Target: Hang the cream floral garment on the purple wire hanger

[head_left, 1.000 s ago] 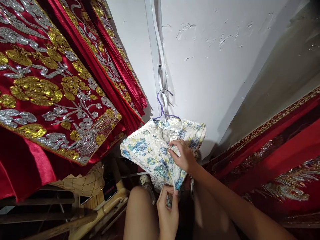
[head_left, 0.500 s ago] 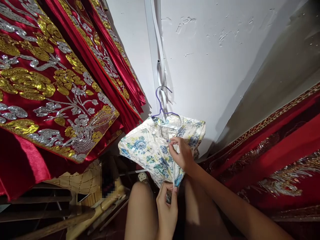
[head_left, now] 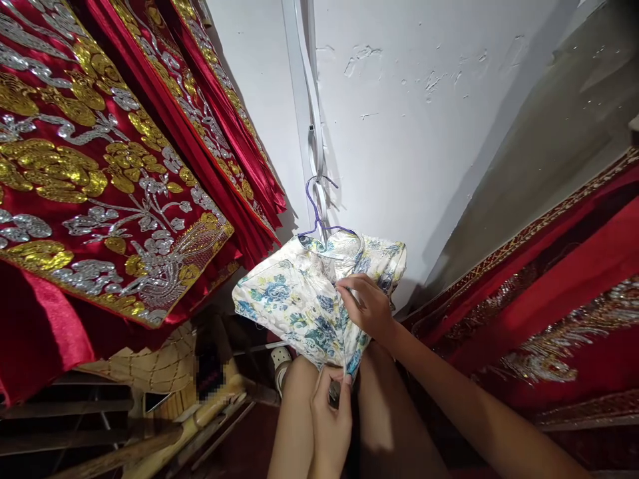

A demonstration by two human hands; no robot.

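Observation:
A white blouse (head_left: 284, 293) with blue and yellow flowers hangs on a purple wire hanger (head_left: 316, 216), which is hooked on a white metal loop. My left hand (head_left: 332, 406) is low at the blouse's front edge, its thumb and fingers pinched on the cloth near the hem. Higher up, my right hand (head_left: 367, 303) pinches the front of the blouse below the neckline, fingertips close together. Whatever small part lies between the right fingertips is hidden. The cloth runs taut between both hands, above my knees.
Red cloths (head_left: 124, 166) with gold and silver sequins hang at the left. More red sequined fabric (head_left: 564, 319) lies along the right. A white wall (head_left: 399, 133) with peeling paint stands behind. Wooden furniture (head_left: 164, 439) is at lower left, near a pale clog (head_left: 281, 362).
The view has shifted slightly, and my legs have moved a little closer together. Both hands keep their pinch on the blouse, the right one slightly turned.

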